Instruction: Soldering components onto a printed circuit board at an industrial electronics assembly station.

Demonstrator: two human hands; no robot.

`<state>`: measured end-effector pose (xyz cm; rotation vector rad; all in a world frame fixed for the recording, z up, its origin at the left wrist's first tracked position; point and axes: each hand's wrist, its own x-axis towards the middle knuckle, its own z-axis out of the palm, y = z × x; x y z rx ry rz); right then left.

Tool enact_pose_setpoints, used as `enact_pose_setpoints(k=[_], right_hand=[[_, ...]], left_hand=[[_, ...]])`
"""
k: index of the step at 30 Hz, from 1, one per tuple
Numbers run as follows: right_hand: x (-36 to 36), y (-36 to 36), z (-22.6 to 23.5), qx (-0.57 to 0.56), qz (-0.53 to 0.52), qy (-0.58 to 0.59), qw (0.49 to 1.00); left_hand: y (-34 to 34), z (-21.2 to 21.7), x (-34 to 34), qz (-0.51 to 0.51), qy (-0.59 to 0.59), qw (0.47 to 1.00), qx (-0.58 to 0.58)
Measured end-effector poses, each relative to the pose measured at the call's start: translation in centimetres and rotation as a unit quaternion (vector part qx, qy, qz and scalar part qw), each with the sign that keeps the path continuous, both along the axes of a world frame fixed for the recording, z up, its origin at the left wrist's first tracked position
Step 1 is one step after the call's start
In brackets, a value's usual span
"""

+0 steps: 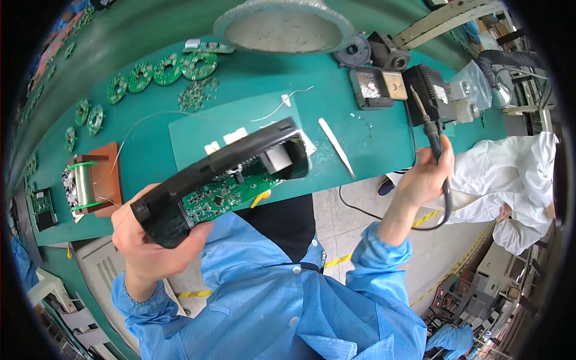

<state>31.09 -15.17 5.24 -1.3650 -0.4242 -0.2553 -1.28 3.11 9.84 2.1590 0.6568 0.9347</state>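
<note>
My left hand (135, 240) grips one end of a long black plastic housing (225, 153), holding it tilted over the table's front edge. A green circuit board (210, 201) with small components shows inside the housing, and a white block-shaped part (277, 159) sits near its far end. In my right hand (425, 180) is a soldering iron (431, 132), its tip pointing up and away from me, near a black box-shaped soldering station (427, 90). The iron's tip is apart from the board. Its black cable loops below my right wrist.
Solder wire spool (85, 185) on a brown stand, left; several round green boards (168, 70) at the back. White tweezers (336, 147) lie right of a translucent mat (186, 141). A grey hood (285, 33) overhangs the table (327, 90). Someone in white clothing (498, 174) is at right.
</note>
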Motion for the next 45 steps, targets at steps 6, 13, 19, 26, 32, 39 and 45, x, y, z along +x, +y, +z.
enact_pose_setpoints(k=[6, 13, 19, 26, 32, 39, 45], right_hand=[[8.5, 3.7, 1.6, -0.046, 0.007, 0.062, 0.997], [11.8, 7.4, -2.5, -0.036, 0.189, 0.24, 0.951], [11.9, 6.6, -4.4, 0.118, 0.214, 0.313, 0.918], [12.5, 6.1, -4.1, 0.092, 0.175, 0.292, 0.936], [11.8, 7.0, -3.2, 0.062, 0.153, 0.275, 0.947], [12.5, 5.9, -4.0, 0.063, 0.149, 0.269, 0.949], [11.8, 7.0, -3.1, -0.131, 0.1, 0.127, 0.978]], left_hand=[[1.8, 1.8, 0.4, 0.005, 0.005, 0.998, -0.07], [1.8, 2.4, 0.4, -0.045, -0.054, 0.97, -0.231], [0.7, 2.9, -1.7, -0.09, -0.198, 0.898, -0.383], [9.6, 8.2, -0.9, 0.047, -0.134, 0.944, -0.298], [27.9, 5.9, 5.5, 0.122, 0.077, 0.906, -0.398], [32.3, -2.4, 15.8, 0.22, -0.111, 0.85, -0.466], [33.6, 4.1, 10.3, 0.239, 0.069, 0.964, -0.093]])
